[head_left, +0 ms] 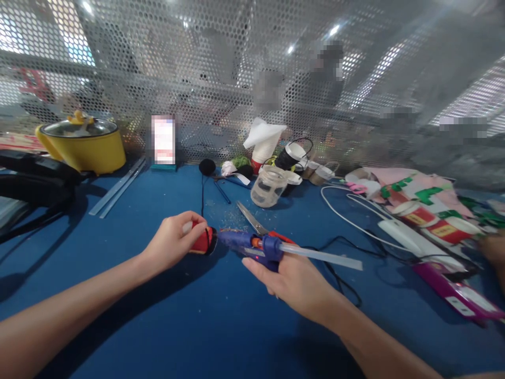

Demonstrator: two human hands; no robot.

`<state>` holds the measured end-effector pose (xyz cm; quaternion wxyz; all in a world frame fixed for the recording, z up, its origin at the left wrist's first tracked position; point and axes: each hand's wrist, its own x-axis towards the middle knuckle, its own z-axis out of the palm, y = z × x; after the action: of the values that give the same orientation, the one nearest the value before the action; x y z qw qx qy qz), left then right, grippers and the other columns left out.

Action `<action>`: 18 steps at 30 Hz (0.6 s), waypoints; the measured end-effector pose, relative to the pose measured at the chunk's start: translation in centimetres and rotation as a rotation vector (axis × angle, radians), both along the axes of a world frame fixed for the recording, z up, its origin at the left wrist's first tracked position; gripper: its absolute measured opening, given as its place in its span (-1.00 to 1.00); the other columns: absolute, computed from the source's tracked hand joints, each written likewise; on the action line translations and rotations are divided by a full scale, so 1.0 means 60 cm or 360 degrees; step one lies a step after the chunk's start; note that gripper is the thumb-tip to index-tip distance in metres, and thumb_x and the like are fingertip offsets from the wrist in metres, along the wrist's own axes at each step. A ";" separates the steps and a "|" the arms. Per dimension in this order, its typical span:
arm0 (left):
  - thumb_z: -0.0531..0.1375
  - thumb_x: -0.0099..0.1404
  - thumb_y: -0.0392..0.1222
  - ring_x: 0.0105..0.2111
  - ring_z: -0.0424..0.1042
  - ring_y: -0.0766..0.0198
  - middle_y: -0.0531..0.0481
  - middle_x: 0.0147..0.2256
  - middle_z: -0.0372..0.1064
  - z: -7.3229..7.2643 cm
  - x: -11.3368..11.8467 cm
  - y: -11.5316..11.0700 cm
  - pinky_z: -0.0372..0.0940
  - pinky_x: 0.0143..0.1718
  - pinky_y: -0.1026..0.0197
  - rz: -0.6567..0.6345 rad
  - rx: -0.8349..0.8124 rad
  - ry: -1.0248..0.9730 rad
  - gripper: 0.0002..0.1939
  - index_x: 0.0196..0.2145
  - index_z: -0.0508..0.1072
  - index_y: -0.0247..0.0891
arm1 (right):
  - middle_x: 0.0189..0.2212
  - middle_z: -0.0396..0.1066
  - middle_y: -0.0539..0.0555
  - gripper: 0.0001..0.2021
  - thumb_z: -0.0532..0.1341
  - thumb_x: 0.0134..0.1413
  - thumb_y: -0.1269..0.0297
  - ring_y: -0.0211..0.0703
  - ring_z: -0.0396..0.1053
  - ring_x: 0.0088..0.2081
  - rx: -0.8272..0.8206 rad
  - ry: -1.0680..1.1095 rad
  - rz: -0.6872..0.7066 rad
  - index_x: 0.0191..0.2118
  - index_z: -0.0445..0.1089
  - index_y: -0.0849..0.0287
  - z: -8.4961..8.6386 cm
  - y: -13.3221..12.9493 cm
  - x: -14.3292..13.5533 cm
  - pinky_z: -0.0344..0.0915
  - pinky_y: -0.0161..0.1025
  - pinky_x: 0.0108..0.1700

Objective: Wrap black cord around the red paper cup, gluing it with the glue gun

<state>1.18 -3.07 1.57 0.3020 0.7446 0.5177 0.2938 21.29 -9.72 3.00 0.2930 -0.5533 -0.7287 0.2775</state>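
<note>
My left hand (173, 237) is closed round a small red cup (202, 239), which lies on its side with black yarn at its rim. A black strand runs from the cup back to a black yarn ball (207, 167). In my right hand (294, 279) is a blue glue gun (246, 243), its nozzle close to the cup's dark rim; whether they touch cannot be made out. A translucent glue stick (323, 256) sticks out of the gun's rear. Scissors with red handles (254, 219) lie open behind the gun, partly hidden by it.
On the blue table (165, 326) stand a yellow pot (89, 150), a phone (163, 139) and a clear plastic cup (269, 186). Clear sticks (118, 188) lie at left. At right are white cables, a power strip (426, 247), a purple box (453, 292) and red-white cups (450, 230).
</note>
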 end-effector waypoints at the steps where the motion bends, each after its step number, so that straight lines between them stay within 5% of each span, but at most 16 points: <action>1: 0.02 0.16 -0.04 -0.50 0.35 0.28 0.01 -0.50 0.40 0.000 0.000 0.000 0.21 -0.47 0.30 -0.0001 0.0006 -0.0004 -0.72 -0.40 0.39 -0.31 | -0.80 0.19 -0.06 -0.80 0.09 -0.02 0.12 -0.13 0.30 -0.61 0.0011 -0.0012 -0.0010 -0.48 0.36 0.07 0.000 0.001 0.000 0.18 -0.25 -0.54; 18: 0.02 0.15 -0.05 -0.50 0.32 0.28 0.01 -0.50 0.38 -0.001 0.002 0.002 0.19 -0.46 0.29 0.0006 -0.0016 0.0019 -0.73 -0.40 0.39 -0.30 | -0.80 0.19 -0.08 -0.79 0.07 -0.01 0.13 -0.19 0.26 -0.67 0.0100 -0.0271 -0.0024 -0.53 0.29 0.10 -0.001 -0.002 0.002 0.15 -0.27 -0.57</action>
<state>1.32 -2.98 1.52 0.3020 0.7439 0.5225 0.2872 21.39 -9.81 2.96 0.2493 -0.5708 -0.7552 0.2042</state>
